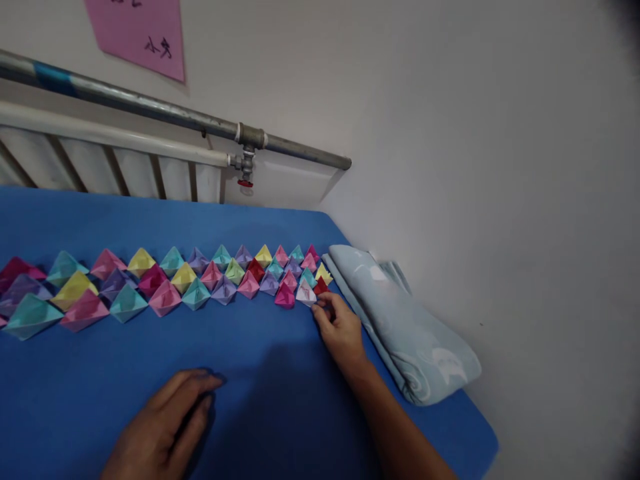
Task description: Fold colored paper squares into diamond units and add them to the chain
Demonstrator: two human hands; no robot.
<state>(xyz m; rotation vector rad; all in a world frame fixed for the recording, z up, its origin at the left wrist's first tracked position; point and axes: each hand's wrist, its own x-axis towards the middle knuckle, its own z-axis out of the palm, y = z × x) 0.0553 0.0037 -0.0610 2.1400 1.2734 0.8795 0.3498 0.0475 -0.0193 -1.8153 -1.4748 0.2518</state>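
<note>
Rows of folded paper boats in many colours, such as a yellow paper boat point(75, 291) and a teal paper boat point(128, 303), stand across the blue surface point(240, 340). At the right end of the front row, the thumb and fingertips of my right hand point(341, 327) pinch the right tip of a pale pinkish-white paper boat point(306, 293). A magenta paper boat point(285, 295) sits just left of it, and a red paper boat point(321, 287) is right behind my fingers. My left hand point(167, 417) rests low over the blue surface, fingers stretched out, holding nothing.
A folded light-blue blanket point(400, 320) lies along the right edge, beside the wall point(475, 167). Behind the surface are a white radiator point(110, 137), a metal pipe point(150, 110) and a red-handled valve point(245, 181). A pink paper point(143, 37) hangs above.
</note>
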